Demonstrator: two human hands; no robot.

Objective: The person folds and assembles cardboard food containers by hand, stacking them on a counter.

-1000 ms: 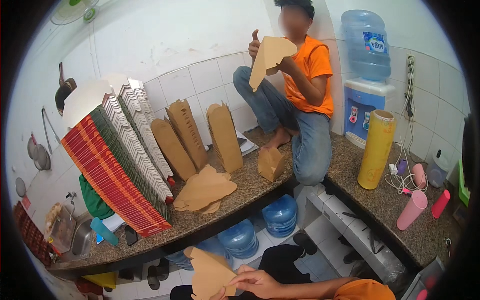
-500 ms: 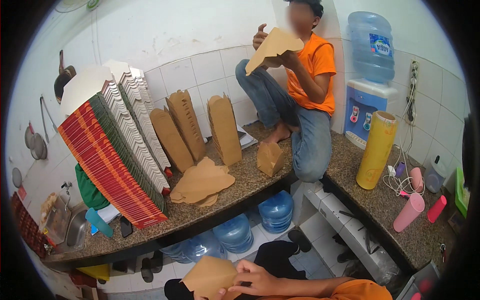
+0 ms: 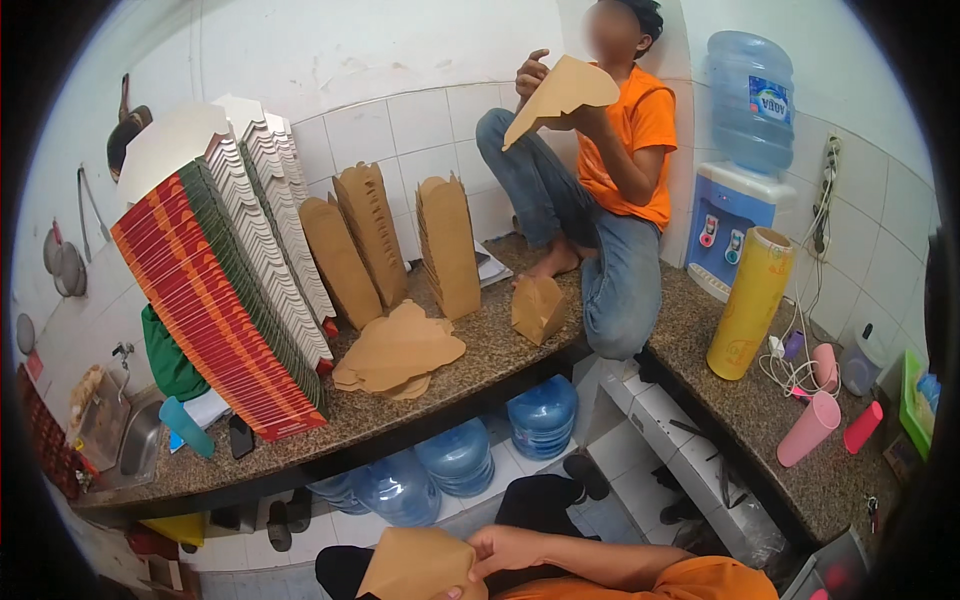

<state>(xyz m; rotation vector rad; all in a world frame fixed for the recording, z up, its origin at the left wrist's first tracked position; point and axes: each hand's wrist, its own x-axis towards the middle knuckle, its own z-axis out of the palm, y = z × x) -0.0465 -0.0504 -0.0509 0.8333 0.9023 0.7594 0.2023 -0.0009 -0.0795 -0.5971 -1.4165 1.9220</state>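
Observation:
Low in the view, over my lap, I hold a partly folded brown cardboard food box (image 3: 412, 563). My right hand (image 3: 498, 550) grips its right edge, thumb and fingers closed on the board. Of my left hand (image 3: 450, 593) only a bit shows at the bottom edge, pressed against the box; the rest is cut off. On the counter ahead lies a pile of flat brown box blanks (image 3: 402, 350). Behind it stand nested stacks of folded brown boxes (image 3: 448, 250). One single brown box (image 3: 538, 310) sits farther right.
Tall stacks of red and green cartons (image 3: 225, 310) lean at the left of the granite counter (image 3: 480, 345). A person in orange (image 3: 650, 140) sits on it, holding a brown blank (image 3: 570, 95). Blue water jugs (image 3: 455, 455) stand underneath. A yellow film roll (image 3: 748, 305) and pink cups (image 3: 810, 430) stand right.
The box in my hands has turned slightly and sits a little lower. My left hand has slipped mostly out of the picture. The whole view has shifted slightly.

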